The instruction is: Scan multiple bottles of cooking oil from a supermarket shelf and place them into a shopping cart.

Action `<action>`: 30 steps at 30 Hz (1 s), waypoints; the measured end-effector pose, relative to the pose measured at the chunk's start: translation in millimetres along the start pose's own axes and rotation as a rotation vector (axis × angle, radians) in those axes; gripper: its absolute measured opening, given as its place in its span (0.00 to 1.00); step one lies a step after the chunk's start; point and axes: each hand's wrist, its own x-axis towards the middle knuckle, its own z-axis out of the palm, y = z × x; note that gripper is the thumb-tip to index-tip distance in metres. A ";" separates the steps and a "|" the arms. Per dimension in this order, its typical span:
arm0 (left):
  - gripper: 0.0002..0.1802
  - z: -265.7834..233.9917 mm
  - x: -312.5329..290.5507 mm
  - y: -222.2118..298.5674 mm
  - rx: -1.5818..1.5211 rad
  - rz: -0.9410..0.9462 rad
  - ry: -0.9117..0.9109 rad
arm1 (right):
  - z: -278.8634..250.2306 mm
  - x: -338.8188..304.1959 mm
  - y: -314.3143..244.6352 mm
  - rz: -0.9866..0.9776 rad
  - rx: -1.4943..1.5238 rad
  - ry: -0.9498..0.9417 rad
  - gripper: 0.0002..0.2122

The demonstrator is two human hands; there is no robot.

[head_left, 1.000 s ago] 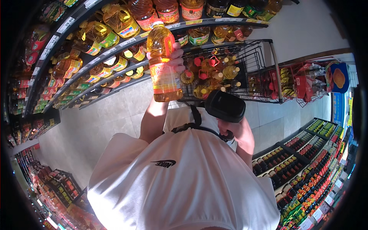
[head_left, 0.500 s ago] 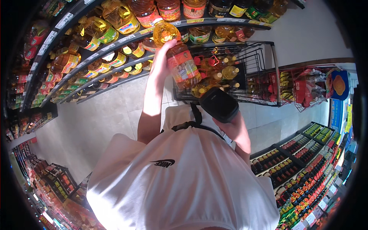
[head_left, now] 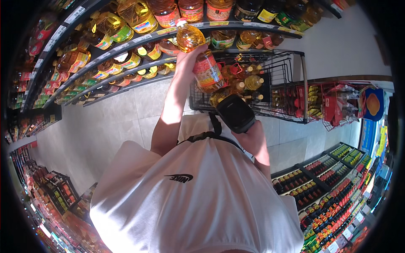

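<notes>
My left hand (head_left: 190,61) is closed around the middle of a large cooking oil bottle (head_left: 209,71). This bottle has golden oil, a red-and-orange label and a pale cap, and it tilts with its cap toward the shelf. In my right hand (head_left: 253,137) is a black handheld scanner (head_left: 236,113), its rounded head toward the bottle's base but apart from it; my fingers around its handle are partly hidden. Beyond the scanner, a black wire cart (head_left: 304,84) holds several oil bottles (head_left: 253,82), some lying over, partly covered by the held bottle.
Curved shelves (head_left: 126,47) packed with oil bottles run along the far left and front. Red wire racks (head_left: 337,99) of packages stand at the right beyond the cart. A low tiered display (head_left: 320,168) of small bottles stands at the lower right. Grey tile floor (head_left: 114,122) lies between.
The held oil bottle has turned, so another side of its label shows, and it has shifted slightly right. The scanner has moved a little left, closer to the bottle's base.
</notes>
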 end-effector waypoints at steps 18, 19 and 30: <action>0.31 7.3 24.3 -35.8 0.146 0.146 -0.030 | 32.5 29.7 34.8 -0.166 -0.056 -0.039 0.19; 0.31 8.8 21.4 -33.8 0.146 0.145 -0.037 | 33.8 28.7 33.8 -0.147 -0.097 -0.038 0.20; 0.21 -1.7 -0.5 -30.3 -0.066 -0.131 -0.201 | 17.1 20.4 42.8 -0.105 -0.007 -0.004 0.21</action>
